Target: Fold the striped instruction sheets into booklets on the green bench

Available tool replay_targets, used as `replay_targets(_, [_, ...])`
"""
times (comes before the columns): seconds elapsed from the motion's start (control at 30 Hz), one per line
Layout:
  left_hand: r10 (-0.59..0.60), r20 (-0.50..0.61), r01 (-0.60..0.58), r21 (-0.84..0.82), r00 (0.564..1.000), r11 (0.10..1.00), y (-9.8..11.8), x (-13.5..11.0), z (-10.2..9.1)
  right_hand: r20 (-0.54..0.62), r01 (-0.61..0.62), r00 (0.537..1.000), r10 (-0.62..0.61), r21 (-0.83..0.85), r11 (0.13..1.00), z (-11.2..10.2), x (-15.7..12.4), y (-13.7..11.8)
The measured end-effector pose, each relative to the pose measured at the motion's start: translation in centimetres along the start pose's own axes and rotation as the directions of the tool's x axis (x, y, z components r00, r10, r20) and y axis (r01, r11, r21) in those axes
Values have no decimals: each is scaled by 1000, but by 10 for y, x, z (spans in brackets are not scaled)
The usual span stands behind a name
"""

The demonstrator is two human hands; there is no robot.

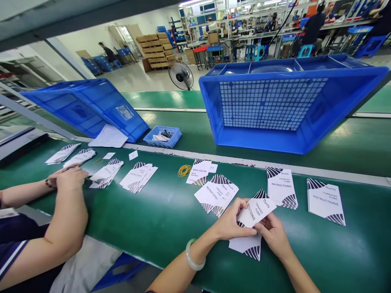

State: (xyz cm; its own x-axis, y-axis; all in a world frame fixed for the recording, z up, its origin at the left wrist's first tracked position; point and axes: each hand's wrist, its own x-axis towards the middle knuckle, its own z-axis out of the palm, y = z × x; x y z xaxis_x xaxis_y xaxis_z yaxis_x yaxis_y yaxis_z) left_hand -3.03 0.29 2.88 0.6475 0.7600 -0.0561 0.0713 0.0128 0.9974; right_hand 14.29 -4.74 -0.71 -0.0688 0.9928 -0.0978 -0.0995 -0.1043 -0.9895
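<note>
Both my hands hold a white instruction leaflet (259, 208) printed "TORNADO PUMP INSTRUCTIONS" just above the green table (159, 219). My left hand (232, 224), with a pale green bangle at the wrist, pinches the leaflet's left edge. Closed fingers of my right hand (273, 236) grip its lower right part. A second leaflet sheet (248, 246) lies under my hands. More leaflets lie close by: a loose pile (217, 193) to the left, a stack (281, 188) just beyond and another stack (325, 201) to the right.
A co-worker's arms (65, 203) rest at the left by several small leaflet piles (138, 177). Yellow rubber bands (184, 170) lie mid-table. A big blue crate (293, 101), a tilted blue crate (88, 106) and a small blue tray (162, 136) stand behind on the conveyor.
</note>
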Motion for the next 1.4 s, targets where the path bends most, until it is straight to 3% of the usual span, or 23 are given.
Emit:
replay_targets(0.27, [-5,73,22,-231,997,973,1,2,-3,-4,6,1000,-6,5,1000,3,-1,-12])
replay_targets(0.43, [-28,-72,-1,-381,997,925,-2,4,-24,-134,14,991,-6,64,998,-4,0,-15])
replay_targets(0.57, [-57,-134,-27,-553,989,833,-3,4,-38,-217,-20,975,43,111,994,-10,2,-12])
replay_targets(0.77, [-38,-92,-37,-697,995,716,-2,3,-39,-206,-31,977,50,95,995,-7,2,-17])
replay_targets(0.9, [-44,-65,-26,-806,997,592,-3,3,-42,-206,-25,977,48,111,994,-8,1,-18])
replay_targets(1.23, [-35,-42,-24,-908,998,419,-3,2,-42,-221,-32,974,51,91,995,-9,1,-15])
replay_targets(1.4, [-30,-38,-22,-910,999,415,0,3,-51,-295,-81,951,89,37,996,-16,-4,-5])
